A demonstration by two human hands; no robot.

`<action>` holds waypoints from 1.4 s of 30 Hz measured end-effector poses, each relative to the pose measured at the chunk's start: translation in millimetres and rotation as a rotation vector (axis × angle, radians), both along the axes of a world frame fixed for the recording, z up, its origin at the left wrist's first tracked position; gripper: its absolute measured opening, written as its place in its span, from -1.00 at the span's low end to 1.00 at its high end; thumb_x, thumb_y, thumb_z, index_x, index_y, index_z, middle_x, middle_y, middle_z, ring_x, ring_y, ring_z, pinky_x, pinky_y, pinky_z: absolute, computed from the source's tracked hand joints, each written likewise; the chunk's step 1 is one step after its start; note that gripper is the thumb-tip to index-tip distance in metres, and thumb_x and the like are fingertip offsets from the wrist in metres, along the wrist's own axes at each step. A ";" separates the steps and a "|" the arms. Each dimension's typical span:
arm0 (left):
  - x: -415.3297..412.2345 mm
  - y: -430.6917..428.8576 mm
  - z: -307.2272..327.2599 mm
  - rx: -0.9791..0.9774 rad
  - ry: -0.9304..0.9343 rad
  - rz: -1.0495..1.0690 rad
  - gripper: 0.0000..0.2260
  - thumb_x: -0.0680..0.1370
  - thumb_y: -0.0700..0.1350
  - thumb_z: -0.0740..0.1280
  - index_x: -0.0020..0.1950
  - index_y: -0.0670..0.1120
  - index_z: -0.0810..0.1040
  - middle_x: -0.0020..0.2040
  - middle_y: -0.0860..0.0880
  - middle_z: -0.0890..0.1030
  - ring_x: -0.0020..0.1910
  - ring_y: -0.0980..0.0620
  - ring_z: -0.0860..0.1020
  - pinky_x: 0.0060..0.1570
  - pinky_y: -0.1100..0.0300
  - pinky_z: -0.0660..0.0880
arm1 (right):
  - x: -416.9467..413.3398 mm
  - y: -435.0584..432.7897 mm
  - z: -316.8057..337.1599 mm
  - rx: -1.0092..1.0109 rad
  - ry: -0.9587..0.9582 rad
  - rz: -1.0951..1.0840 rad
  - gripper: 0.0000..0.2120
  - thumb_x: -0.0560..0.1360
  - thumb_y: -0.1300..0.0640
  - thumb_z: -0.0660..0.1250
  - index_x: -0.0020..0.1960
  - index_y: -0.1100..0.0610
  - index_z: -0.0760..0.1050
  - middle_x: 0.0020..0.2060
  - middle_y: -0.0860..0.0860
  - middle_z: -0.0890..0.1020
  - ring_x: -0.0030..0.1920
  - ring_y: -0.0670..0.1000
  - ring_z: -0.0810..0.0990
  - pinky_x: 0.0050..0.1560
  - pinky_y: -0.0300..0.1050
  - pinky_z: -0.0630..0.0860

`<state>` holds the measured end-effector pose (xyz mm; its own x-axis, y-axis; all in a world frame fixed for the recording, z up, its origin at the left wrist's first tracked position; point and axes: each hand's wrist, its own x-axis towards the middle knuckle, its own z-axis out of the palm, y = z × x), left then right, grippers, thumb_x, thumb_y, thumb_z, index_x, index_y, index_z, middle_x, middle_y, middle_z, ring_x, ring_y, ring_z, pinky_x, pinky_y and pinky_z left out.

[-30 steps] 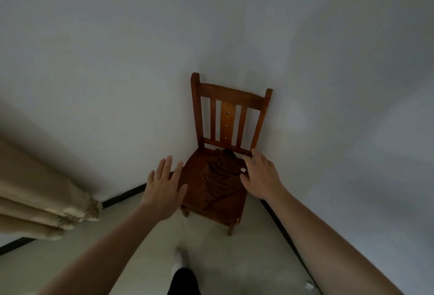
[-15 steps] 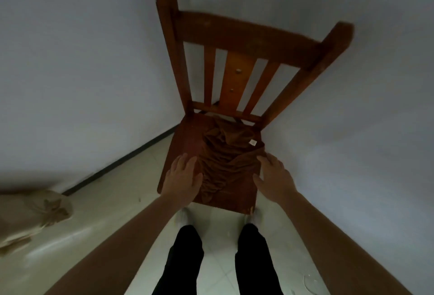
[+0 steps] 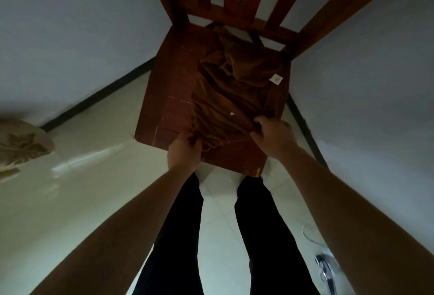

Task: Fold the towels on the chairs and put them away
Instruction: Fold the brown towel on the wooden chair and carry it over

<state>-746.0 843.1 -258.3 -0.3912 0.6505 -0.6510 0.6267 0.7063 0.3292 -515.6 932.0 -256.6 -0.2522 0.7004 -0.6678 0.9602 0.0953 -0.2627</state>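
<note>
— While I look down from the head camera, where is the towel (image 3: 231, 97)?
— Crumpled on the seat of the wooden chair (image 3: 169, 87), toward its right side and front edge.
— And my hands?
— My left hand (image 3: 184, 151) has its fingers (image 3: 193, 140) closed on the near left corner; my right hand (image 3: 273, 136) pinches the near right edge. My black-trousered legs (image 3: 180, 236) stand just before the seat.
</note>
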 end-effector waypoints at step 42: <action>-71.1 -26.8 29.0 0.003 0.066 -0.024 -0.87 0.45 -0.18 0.26 -0.06 -0.18 0.54 -0.05 -0.14 0.49 -0.13 -0.13 0.47 -0.18 0.09 0.37 | -32.2 -28.3 30.7 0.026 -0.131 -0.320 -0.77 0.50 0.02 0.29 0.04 0.16 0.44 -0.09 0.12 0.52 -0.14 0.12 0.51 -0.15 -0.07 0.39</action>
<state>-817.1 816.3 -229.3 -0.4176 0.6618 -0.6226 0.6635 0.6902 0.2887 -547.8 903.8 -225.9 0.0700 0.7476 -0.6604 0.9678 -0.2115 -0.1368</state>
